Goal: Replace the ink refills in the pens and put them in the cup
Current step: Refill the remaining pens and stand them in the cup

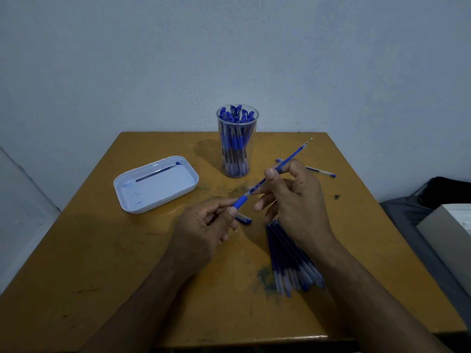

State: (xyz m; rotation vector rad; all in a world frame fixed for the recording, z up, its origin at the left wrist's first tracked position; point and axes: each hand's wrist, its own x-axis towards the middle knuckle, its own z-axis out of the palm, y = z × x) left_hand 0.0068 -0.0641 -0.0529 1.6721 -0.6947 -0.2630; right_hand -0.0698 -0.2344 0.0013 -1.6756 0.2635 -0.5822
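Refill in hand: a thin blue plastic refill [288,161] with a metal tip is pinched between the thumb and fingers of the right hand [293,202]; it is tilted, tip up and away, and its lower end enters the pen barrel.
Pen barrel: a clear tube with a blue rubbery grip [239,202] is pinched by the curled fingers of the left hand [201,230], above the table.
Cup: one clear, round, tall plastic cup [237,141] is stood at the far middle of the table, packed with blue-capped pens; the count cannot be told.
Spare refills: a fanned bundle of thin blue refills [293,261] is laid under the right wrist and partly hidden by it; uncounted.
Tray: one white, rounded rectangular plastic tray [155,184] is seen at the left, with one dark refill [156,173] and blue ink smears inside.
Loose parts: one pen [319,171] is laid behind the right hand; one blue cap [243,219] is laid between the hands.
Table: a worn, ink-stained ochre top [107,250] is set against a pale wall.
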